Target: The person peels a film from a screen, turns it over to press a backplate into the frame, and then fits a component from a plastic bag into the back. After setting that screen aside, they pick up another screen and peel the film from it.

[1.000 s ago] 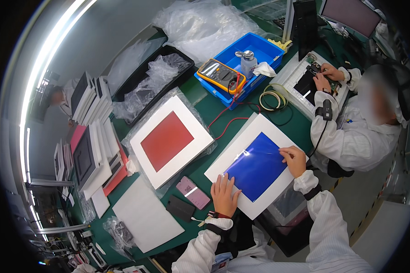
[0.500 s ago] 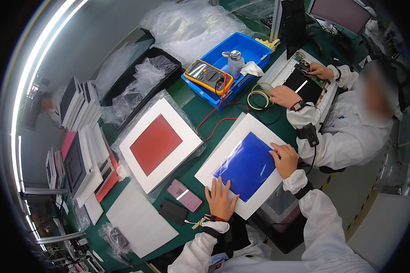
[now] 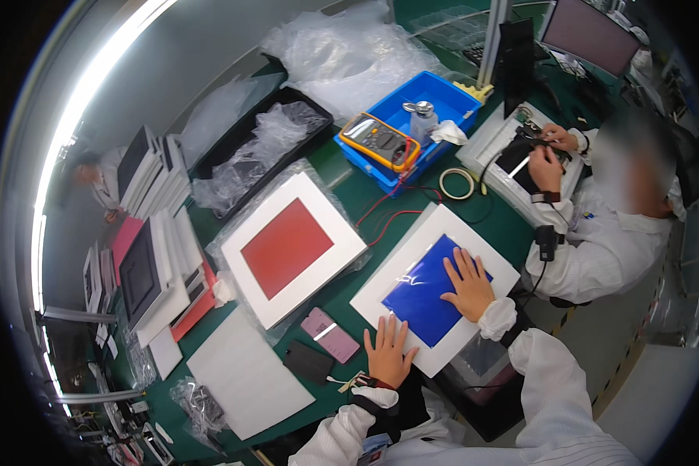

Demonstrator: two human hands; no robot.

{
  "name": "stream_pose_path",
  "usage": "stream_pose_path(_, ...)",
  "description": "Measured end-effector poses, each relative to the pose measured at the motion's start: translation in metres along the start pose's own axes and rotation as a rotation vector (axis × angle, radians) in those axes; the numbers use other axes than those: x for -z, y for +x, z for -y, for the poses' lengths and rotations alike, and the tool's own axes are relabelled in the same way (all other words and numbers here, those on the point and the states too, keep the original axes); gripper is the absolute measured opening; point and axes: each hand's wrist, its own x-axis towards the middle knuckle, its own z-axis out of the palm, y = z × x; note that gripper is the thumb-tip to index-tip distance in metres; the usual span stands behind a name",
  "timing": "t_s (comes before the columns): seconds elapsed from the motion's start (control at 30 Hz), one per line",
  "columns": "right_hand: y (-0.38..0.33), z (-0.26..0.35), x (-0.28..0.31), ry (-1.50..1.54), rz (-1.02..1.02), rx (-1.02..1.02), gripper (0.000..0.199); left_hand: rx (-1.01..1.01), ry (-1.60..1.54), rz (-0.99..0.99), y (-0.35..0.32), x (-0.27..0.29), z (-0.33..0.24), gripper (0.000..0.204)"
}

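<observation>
On the green table (image 3: 342, 291), beneath both hands: a white panel (image 3: 478, 247) bearing a glossy blue sheet (image 3: 423, 291) across its middle. Resting the right hand (image 3: 470, 287) on the upper right part of that sheet, palm down, fingers fanned out and unclenched. Laying the left hand (image 3: 388, 356) on the panel's near left border, fingers likewise spread, tips just by the blue edge — how firmly either hand presses, cannot tell.

Just left of the panel, a pink phone (image 3: 331, 335), carrying a small dark square of patterned print, with a dark flat case (image 3: 308, 362) beside it. Farther left of the panel, a white sheet (image 3: 248, 377) and, beyond that, a red-faced panel (image 3: 287, 248) on clear wrapping.

Beyond the panel, a blue tray (image 3: 458, 97) holding a metal-topped bottle (image 3: 423, 124), a crumpled white wipe (image 3: 448, 133) and a yellow-edged multimeter (image 3: 380, 141) propped at a tilt — dial markings too small to read. To the panel's upper right, a co-worker (image 3: 621, 233) with both hands at an opened white device (image 3: 481, 147). Nearer than the panel, a badge (image 3: 374, 450), print likewise too small to read.
</observation>
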Motion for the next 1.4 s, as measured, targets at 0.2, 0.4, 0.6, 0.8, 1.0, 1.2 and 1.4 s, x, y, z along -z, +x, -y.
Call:
stream_pose_path(0.2, 0.0, 0.007, -0.018, -0.009, -0.07, -0.053, 0.079, 0.157, -0.215, -0.152, -0.055, 0.041, 0.043, 0.051)
stream_pose_path(0.4, -0.008, -0.006, -0.034, -0.174, -0.225, -0.239, 0.068, 0.518, -0.565, -0.462, -0.161, 0.097, 0.119, 0.036)
stream_pose_path(0.6, -0.024, 0.113, -0.022, 0.171, -0.451, -0.076, 0.061, 1.045, -0.515, -0.834, -0.33, 0.1, 0.242, 0.033)
stream_pose_path(0.8, -0.042, 0.344, -0.04, 0.939, -0.168, 0.061, 0.029, 1.321, -0.113, -0.904, -0.416, 0.093, 0.37, 0.05)
stream_pose_path(1.0, -0.039, 0.551, -0.156, 1.272, 0.467, 0.065, 0.029, 1.547, -0.409, -0.874, -0.455, 0.085, 0.434, 0.066)
stream_pose_path(1.2, -0.037, 0.659, -0.219, 0.878, 0.404, -0.04, 0.039, 1.365, -0.773, -0.911, -0.48, 0.095, 0.443, 0.066)
stream_pose_path(1.4, -0.033, 0.684, -0.212, 0.69, 0.564, 0.011, 0.025, 1.347, -0.838, -0.909, -0.484, 0.119, 0.45, 0.072)
